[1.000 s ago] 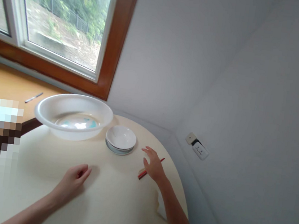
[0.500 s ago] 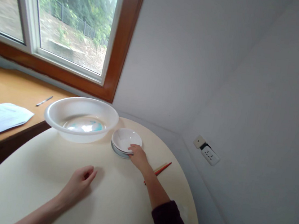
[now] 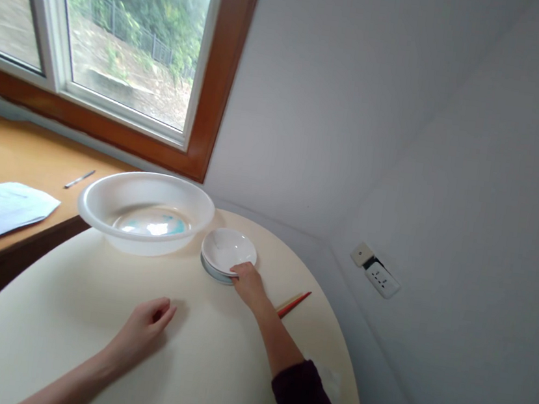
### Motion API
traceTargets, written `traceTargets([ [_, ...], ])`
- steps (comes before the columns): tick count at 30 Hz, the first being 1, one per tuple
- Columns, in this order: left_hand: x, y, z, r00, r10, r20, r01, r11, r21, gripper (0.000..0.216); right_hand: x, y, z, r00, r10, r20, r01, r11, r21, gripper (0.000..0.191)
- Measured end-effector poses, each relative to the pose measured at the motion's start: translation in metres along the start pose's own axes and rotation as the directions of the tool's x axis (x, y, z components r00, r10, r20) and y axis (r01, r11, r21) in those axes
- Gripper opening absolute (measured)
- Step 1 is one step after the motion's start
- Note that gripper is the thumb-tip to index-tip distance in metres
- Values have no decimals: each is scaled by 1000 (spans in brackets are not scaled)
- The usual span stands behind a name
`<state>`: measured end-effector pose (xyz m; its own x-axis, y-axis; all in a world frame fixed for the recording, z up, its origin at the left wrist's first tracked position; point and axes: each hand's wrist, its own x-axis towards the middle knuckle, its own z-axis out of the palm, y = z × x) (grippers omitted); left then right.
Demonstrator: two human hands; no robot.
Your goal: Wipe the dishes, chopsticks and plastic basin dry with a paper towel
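My right hand (image 3: pixel 246 282) pinches the near right rim of a shallow white bowl (image 3: pixel 228 248), fingers over the edge. Beneath that bowl shows the rim of another dish (image 3: pixel 214 275), pale grey-blue; how many are stacked I cannot tell. My left hand (image 3: pixel 149 320) rests curled into a loose fist on the round cream table (image 3: pixel 200 364), with nothing visible in it. Red and pale chopsticks (image 3: pixel 293 304) lie to the right, partly hidden behind my right forearm.
A large translucent plastic basin (image 3: pixel 144 243) stands left of the dishes, by the wall under the window. On the adjoining wooden desk (image 3: pixel 24 155) lie sheets of paper (image 3: pixel 0 211) and a pen (image 3: pixel 80 179). A wall socket (image 3: pixel 382 279) is at the right.
My right hand has closed a little more on the bowl's rim. The dishes have hardly moved, and my left hand stays in place. The view has shifted slightly.
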<state>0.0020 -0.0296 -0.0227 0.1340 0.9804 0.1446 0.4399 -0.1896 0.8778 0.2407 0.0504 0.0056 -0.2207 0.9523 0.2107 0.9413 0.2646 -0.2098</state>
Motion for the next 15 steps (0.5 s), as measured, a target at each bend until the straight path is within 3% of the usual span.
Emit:
traceTargets([
  [15, -1, 3, -2, 1000, 6, -2, -6, 1000, -7, 38, -1, 1, 3, 1000, -16, 3, 17, 998, -61, 24],
])
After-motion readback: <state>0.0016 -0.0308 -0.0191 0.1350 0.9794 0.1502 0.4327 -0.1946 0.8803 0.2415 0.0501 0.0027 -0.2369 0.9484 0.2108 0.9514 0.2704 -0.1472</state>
